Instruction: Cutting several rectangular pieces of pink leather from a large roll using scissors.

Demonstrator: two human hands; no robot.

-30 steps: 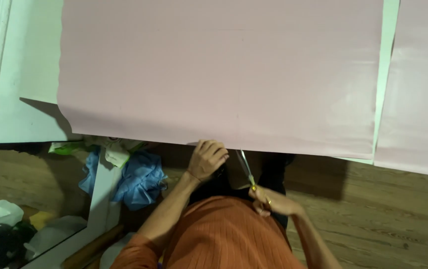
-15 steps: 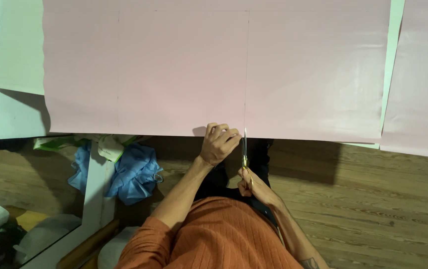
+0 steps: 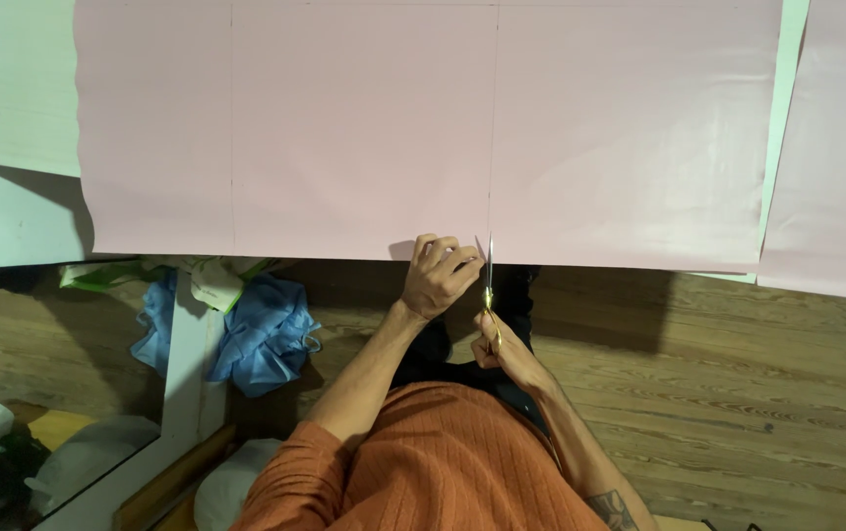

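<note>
Moved up since earlier: scissors (image 3: pixel 488 280), tips now at sheet (image 3: pixel 423 128) edge | left hand (image 3: pixel 438 275) pinching that edge just beside blades | right hand (image 3: pixel 504 346) clenched round handles below

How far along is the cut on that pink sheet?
Barely started. Done: faint vertical lines are marked on the pink sheet. In hand: the left hand pinches the sheet's lower edge beside one line, and the right hand holds the scissors with the blades at that edge. Left: the line above the blades looks uncut along its whole length.
</note>
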